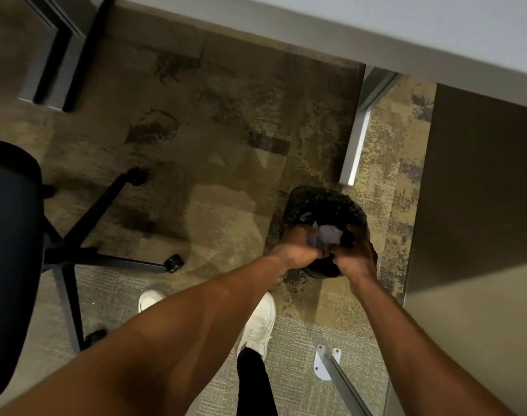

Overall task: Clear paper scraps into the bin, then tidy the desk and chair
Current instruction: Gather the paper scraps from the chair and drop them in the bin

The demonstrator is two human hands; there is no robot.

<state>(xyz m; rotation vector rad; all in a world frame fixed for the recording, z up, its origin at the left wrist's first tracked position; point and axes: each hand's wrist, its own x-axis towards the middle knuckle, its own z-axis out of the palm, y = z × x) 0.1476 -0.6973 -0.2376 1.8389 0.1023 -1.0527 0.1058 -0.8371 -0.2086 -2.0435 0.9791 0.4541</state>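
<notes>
A small black bin with a dark liner stands on the carpet under the desk. Both of my hands are over its mouth, side by side. My left hand and my right hand cup a crumpled wad of pale paper scraps between them. The wad sits just above or inside the bin's rim; I cannot tell which. The white desk runs along the top and right. The dark office chair stands at the left, its seat edge and wheeled base showing.
A grey metal desk leg stands just behind the bin. A second leg with a floor plate is at the lower right. A dark cabinet side is to the right. My white shoes stand on the carpet.
</notes>
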